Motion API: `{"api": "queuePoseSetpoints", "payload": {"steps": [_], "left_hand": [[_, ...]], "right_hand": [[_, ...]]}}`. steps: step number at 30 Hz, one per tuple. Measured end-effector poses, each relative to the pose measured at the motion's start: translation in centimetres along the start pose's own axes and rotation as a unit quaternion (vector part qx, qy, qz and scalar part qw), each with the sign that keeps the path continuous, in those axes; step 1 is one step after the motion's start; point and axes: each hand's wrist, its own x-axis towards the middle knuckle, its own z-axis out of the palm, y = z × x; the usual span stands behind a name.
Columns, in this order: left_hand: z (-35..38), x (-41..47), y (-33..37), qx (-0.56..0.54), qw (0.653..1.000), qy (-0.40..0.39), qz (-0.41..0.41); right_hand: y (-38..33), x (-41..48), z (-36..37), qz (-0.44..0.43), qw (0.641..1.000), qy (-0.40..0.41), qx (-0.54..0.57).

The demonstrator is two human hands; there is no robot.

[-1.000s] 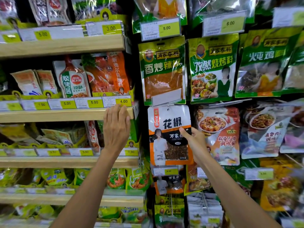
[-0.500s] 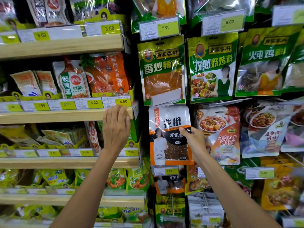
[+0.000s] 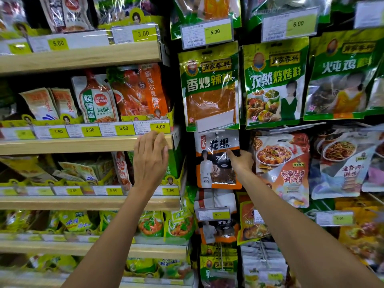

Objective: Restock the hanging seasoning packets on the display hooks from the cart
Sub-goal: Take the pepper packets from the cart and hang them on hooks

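Note:
A white, black and orange pepper packet hangs in the middle column of the hook display, its top at a metal hook under a green chilli packet. My right hand pinches the pepper packet at its right edge, thumb on the front. My left hand is raised with straight fingers, fingertips resting on the front edge of a wooden shelf. It holds nothing. The cart is out of view.
Wooden shelves with yellow price tags fill the left side, stocked with sauce pouches. More hanging packets crowd the right: a green barbecue packet, a tofu seasoning packet, and a lower hook with a price label.
The pepper packet has moved up and back toward the display, its top now at the hook. My right hand rose with it. My left hand stays on the shelf edge.

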Motion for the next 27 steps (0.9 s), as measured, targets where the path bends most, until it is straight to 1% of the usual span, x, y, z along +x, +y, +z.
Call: {"api": "queuePoseSetpoints", "payload": {"steps": [3, 6, 8, 11, 13, 14, 16, 17, 18, 21, 23, 25, 26, 27], "left_hand": [[-0.4, 0.1, 0.3, -0.005, 1.000, 0.000, 0.006], [-0.9, 0.2, 0.8, -0.009, 1.000, -0.002, -0.013], [-1.2, -0.1, 1.8, -0.024, 1.000, 0.009, -0.018], [-1.3, -1.4, 5.1, -0.077, 0.997, 0.022, 0.000], [-1.1, -3.1, 8.7, -0.123, 0.992, -0.001, 0.005], [-1.0, -4.2, 10.9, -0.148, 0.989, -0.026, 0.007], [-0.8, -6.7, 15.5, -0.210, 0.972, -0.105, -0.009], [-0.8, -8.1, 17.9, -0.252, 0.955, -0.156, -0.034], [-0.8, -9.5, 20.4, -0.297, 0.929, -0.209, -0.068], [-1.0, -13.7, 27.5, -0.405, 0.820, -0.363, -0.178], [-1.3, -16.4, 32.9, -0.444, 0.747, -0.439, -0.229], [-2.0, -19.0, 38.6, -0.464, 0.673, -0.515, -0.260], [-2.5, -20.3, 41.4, -0.468, 0.644, -0.547, -0.260], [-3.1, -21.6, 44.1, -0.468, 0.624, -0.573, -0.251]], "right_hand": [[0.4, -0.3, -0.6, -0.040, 0.995, -0.019, -0.086], [1.2, -1.7, -1.6, -0.090, 0.987, -0.018, -0.130], [1.8, -3.2, -2.5, -0.123, 0.985, -0.010, -0.123], [3.2, -5.9, -4.6, -0.150, 0.984, -0.017, -0.093], [4.7, -7.7, -7.0, -0.152, 0.985, -0.018, -0.079], [5.7, -8.5, -8.6, -0.152, 0.985, -0.018, -0.080], [8.1, -9.9, -12.2, -0.135, 0.986, -0.015, -0.100], [9.4, -10.5, -14.3, -0.118, 0.986, -0.014, -0.118], [11.1, -11.1, -16.4, -0.099, 0.987, -0.013, -0.129], [16.5, -13.5, -22.9, -0.012, 0.990, -0.012, -0.141], [20.6, -15.9, -28.2, 0.043, 0.982, 0.018, -0.182], [24.2, -18.8, -33.6, 0.097, 0.975, 0.045, -0.194], [25.8, -20.3, -36.2, 0.112, 0.972, 0.059, -0.197], [27.0, -21.7, -38.7, 0.125, 0.967, 0.081, -0.204]]}}
